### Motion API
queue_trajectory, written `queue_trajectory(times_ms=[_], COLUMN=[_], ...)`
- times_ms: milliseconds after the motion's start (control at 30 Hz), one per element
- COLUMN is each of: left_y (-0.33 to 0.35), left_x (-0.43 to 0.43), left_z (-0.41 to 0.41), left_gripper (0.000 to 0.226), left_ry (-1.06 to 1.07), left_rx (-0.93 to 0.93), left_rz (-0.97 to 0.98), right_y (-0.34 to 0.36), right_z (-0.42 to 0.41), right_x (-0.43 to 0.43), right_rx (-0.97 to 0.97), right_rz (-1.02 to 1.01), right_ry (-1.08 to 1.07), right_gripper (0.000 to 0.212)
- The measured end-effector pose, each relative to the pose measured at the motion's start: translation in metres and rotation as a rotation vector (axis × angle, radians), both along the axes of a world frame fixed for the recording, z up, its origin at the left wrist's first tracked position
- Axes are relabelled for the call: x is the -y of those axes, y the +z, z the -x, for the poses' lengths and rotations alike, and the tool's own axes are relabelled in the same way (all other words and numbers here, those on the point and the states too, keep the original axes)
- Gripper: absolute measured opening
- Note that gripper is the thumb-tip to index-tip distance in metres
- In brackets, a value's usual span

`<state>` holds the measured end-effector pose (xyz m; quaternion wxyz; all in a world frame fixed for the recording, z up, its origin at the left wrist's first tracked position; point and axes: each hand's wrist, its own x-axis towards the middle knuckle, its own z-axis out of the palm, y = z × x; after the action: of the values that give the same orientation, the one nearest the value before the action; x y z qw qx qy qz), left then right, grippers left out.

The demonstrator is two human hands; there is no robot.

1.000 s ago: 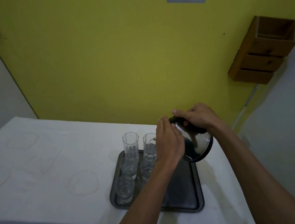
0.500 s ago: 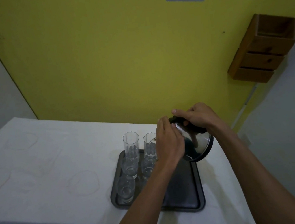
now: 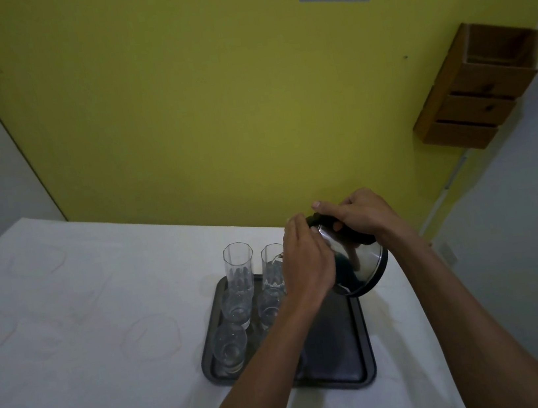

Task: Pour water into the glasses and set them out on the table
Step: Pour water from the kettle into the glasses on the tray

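Observation:
A shiny steel kettle (image 3: pixel 361 265) is tilted left over a dark tray (image 3: pixel 336 346) on the white-clothed table (image 3: pixel 86 319). My right hand (image 3: pixel 355 214) is closed around its black handle. My left hand (image 3: pixel 308 260) rests against the kettle's lid side and hides the spout. Several clear glasses stand on the tray's left part: a tall one (image 3: pixel 239 277) at the back left, another tall one (image 3: pixel 272 274) beside it under the spout, and a short one (image 3: pixel 229 347) in front.
A yellow wall stands right behind the table. A wooden wall rack (image 3: pixel 475 85) hangs at the right. The table's right edge runs just past the tray, its near edge just below it.
Almost nothing has moved; both hands hold the tilted kettle in the same place over the glasses.

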<state>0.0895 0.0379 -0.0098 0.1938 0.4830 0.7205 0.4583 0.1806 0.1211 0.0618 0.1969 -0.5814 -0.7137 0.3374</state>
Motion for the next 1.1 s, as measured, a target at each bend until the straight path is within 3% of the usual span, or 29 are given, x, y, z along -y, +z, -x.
queue_trajectory(times_ms=[300, 467, 633, 833, 1100], left_y=[0.002, -0.005, -0.020, -0.047, -0.084], left_x=[0.004, -0.002, -0.009, -0.015, -0.012], left_z=[-0.004, -0.013, -0.024, -0.020, 0.009], left_gripper=[0.041, 0.050, 0.049, 0.048, 0.049], left_ry=[-0.029, -0.150, -0.283, -0.420, -0.606], left_rx=[-0.041, -0.166, -0.293, -0.402, -0.511], left_rz=[-0.044, -0.050, -0.024, 0.101, 0.117], right_y=[-0.009, -0.031, -0.066, -0.118, -0.171], right_z=[-0.009, -0.035, -0.060, -0.056, -0.033], right_x=[0.006, 0.025, 0.046, 0.074, 0.108], right_rx=[-0.091, -0.238, -0.382, -0.500, -0.631], right_rz=[0.037, 0.072, 0.125, 0.224, 0.284], right_ry=[-0.041, -0.196, -0.341, -0.352, -0.396], right_gripper=[0.063, 0.068, 0.056, 0.040, 0.036])
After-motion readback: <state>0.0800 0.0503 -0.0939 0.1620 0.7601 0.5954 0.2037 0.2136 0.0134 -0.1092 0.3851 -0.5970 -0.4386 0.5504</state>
